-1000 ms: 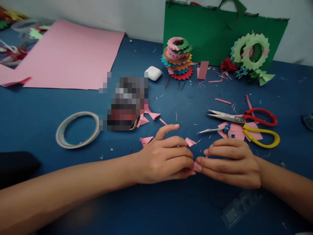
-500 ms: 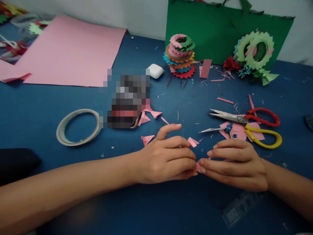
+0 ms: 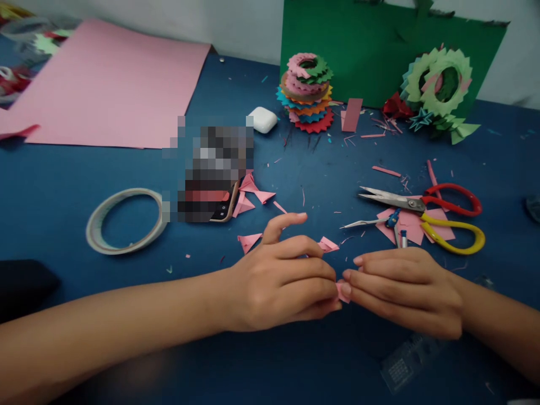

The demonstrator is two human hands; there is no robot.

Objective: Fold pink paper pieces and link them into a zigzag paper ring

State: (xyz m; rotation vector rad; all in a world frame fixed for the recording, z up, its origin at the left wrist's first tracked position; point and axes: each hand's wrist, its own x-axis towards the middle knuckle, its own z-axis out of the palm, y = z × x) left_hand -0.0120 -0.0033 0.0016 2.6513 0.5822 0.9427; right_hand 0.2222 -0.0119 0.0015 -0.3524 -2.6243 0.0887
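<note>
Between the fingertips of both hands is a small folded piece of pink paper (image 3: 343, 292), mostly covered by the fingers. My left hand (image 3: 284, 281) pinches its left side, with the index finger lifted away. My right hand (image 3: 407, 289) grips the right side between thumb and fingers. Just beyond the fingers lies a folded pink piece (image 3: 328, 244). Another pink folded piece (image 3: 248, 243) rests behind my left wrist, and more pink pieces (image 3: 243, 203) sit beside the phone (image 3: 225, 209). Scissors (image 3: 415, 203) with red and yellow handles lie beyond my right hand, over pink paper squares (image 3: 411, 229).
A roll of tape (image 3: 93, 228) lies at the left, near a large pink sheet (image 3: 113, 90). A white earbud case (image 3: 262, 120), a stack of coloured paper rings (image 3: 307, 93) and pale green paper rings (image 3: 439, 81) stand farther back before a green board (image 3: 363, 56). Paper scraps litter the table.
The fingers of my right hand have drawn closer together around the pink paper, and a little more of it shows. The whole view has shifted slightly.
</note>
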